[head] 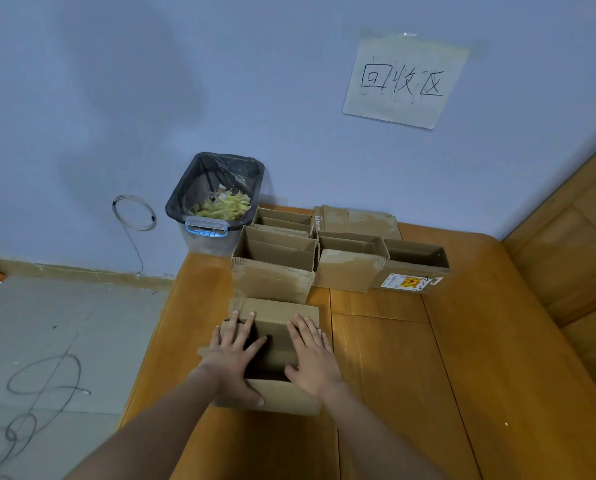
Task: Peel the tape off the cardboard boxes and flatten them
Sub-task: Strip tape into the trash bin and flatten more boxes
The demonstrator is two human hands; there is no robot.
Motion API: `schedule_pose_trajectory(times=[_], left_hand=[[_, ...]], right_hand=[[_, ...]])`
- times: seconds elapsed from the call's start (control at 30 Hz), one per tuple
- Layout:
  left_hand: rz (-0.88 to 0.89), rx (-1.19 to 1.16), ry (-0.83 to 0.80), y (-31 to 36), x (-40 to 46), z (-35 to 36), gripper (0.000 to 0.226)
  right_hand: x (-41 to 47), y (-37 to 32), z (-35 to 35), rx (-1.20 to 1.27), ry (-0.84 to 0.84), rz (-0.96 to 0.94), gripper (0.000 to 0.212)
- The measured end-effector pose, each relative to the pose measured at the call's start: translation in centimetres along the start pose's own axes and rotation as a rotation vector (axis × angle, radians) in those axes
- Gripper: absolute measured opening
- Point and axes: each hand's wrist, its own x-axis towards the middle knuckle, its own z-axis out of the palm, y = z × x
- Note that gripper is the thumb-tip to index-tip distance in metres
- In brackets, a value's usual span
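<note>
A wooden table with an orange-brown top fills the lower right of the view, set against a pale blue wall, with a grey tiled floor off to the left where loose black cable lies in loops.

Nearest, two bare forearms reach in from the bottom edge to an open cardboard box standing on the table close to its left edge. The left hand lies flat on the box's left side, fingers straight and spread, thumb along the near flap. The right hand lies likewise on the right side, fingers extended and together, thumb at the inner edge of the opening. Neither hand curls round anything; both press on the cardboard. Between them the box's dark interior shows.

Just beyond stands a taller open box, its front face scuffed where the surface has torn. To its right is another open box with a front flap hanging down, and further right a lower box bearing a white and yellow shipping label. Behind these, nearer the wall, sit one more open box and a flat piece of cardboard.

At the table's far left corner stands a plastic bin lined with a black bag, holding yellowish strips. High on the wall hangs a paper sign with handwritten characters.
</note>
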Motion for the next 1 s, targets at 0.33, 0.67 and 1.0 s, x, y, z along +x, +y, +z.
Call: schedule_pose_trajectory(times=[0.33,0.67,1.0], left_hand=[[0.011,-0.053,0.022,2.9,1.3,-0.5,0.127],[-0.036,-0.128,0.114,2.9,0.1,0.1,0.095],[0.01,-0.142,0.193,4.4,-0.4,-0.6,0.072]], right_hand=[[-0.4,3.0,-1.0,-0.028,-0.028,0.026,0.078],[-1.4,2.4,-0.9,0.058,-0.024,0.037,0.078],[-3.5,2.2,-0.7,-0.048,-0.011,-0.108,0.064]])
